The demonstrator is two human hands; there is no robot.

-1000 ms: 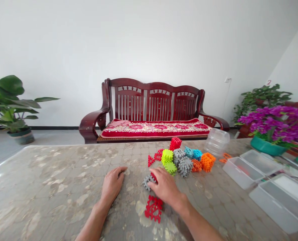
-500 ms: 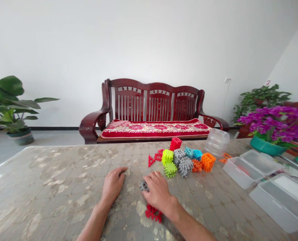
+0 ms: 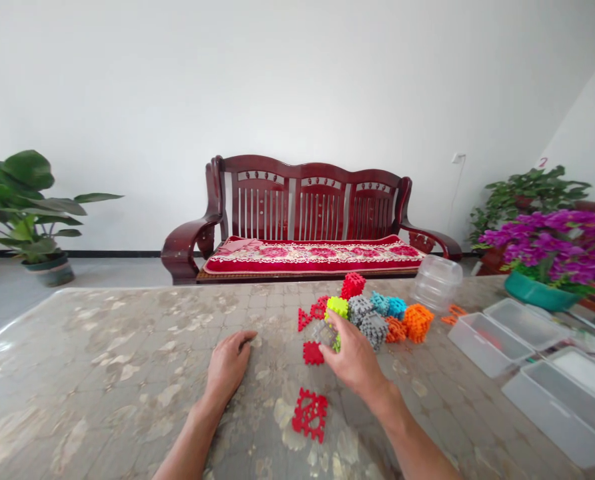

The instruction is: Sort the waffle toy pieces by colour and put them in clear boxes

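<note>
- Fingers [image 3: 333,335] of the right hand [image 3: 353,360] were pinched around a small gray interlocking piece [image 3: 323,331], held just above the counter [image 3: 102,373] at the near edge of the block pile.
- Left hand [image 3: 229,363] lay flat, palm down, on the counter, its fingers loosely spread and holding nothing.
- The gray piece looked like a thin, notched plastic tile: judged light and stiff, with toothed edges that give a sure grip. Best taken by two opposite edges, as it was here; the flat faces would likely be slicker.
- Just beyond the hand sat assembled cubes: a lime-green cube [image 3: 337,307], a gray cube [image 3: 372,327], a red cube [image 3: 352,285], a blue cube [image 3: 395,307] and an orange cube [image 3: 417,321], clustered and touching.
- A small red tile [image 3: 313,353] lay flat beside the right hand; a larger red lattice panel [image 3: 309,414] lay nearer the person, between the forearms.
- Joined pieces probably hold by friction only; squeezing a cube hard could pop a face loose.
- Clear plastic bins [image 3: 482,333] stood at the right, well apart from the hands.
</note>
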